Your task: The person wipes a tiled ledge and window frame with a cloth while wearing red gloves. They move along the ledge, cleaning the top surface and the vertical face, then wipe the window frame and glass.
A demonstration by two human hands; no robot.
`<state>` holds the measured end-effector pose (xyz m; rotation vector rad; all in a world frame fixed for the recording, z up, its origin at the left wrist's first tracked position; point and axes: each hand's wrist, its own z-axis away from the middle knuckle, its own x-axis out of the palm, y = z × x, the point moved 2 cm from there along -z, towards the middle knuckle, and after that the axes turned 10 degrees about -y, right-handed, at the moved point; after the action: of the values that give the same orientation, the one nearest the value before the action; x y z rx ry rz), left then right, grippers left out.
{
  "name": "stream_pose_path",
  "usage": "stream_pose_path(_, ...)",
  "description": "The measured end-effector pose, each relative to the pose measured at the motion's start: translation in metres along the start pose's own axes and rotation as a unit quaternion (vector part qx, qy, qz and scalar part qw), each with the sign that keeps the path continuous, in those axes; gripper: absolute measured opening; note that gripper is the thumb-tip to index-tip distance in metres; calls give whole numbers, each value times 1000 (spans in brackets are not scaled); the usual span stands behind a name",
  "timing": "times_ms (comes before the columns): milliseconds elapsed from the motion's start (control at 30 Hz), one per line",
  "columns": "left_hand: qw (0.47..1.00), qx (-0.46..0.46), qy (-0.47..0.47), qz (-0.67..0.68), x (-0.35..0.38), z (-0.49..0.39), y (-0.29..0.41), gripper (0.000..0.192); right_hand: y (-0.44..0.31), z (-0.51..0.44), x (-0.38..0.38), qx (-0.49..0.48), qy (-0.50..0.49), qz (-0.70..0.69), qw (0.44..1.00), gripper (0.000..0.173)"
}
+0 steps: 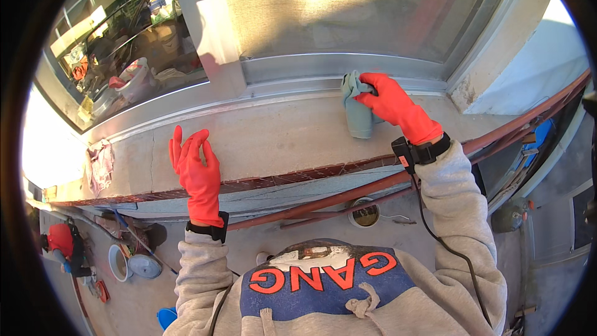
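My right hand, in a red rubber glove, grips a grey-green cloth at the foot of the window frame. The cloth hangs down onto the concrete sill; its upper end is by the frame's lower rail. To the left, my left hand, gloved the same way, is held above the sill's front edge with its fingers apart and partly curled. Nothing is in it. A mesh screen fills the right part of the window, and a glass pane the left.
A pinkish rag lies at the sill's left end. Red metal rails run below the sill. Down on the ground are a bucket, a basin, a round lid and a person in red. A wall bounds the right side.
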<state>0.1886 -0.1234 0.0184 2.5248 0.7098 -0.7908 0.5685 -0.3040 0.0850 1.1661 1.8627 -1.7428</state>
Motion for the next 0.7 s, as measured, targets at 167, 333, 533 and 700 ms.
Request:
stream_pose_path(167,992,24,-29,120,-20,-8,9,28,-92,33,64,-12,-34,-183,982,31)
stream_pose_path(333,885,38,-165,434,-52,-2,58,48,-147,49,139,-17,-101,-314,944,30)
stream_pose_path(533,773,-91,-270,567,-60,-8,39,47,-149,39,161,-165,-79,-158,970,28)
stream_pose_path(700,942,72,-167,283,-60,-75,-19,41,-119,20,163,-91,156,-144,973,23)
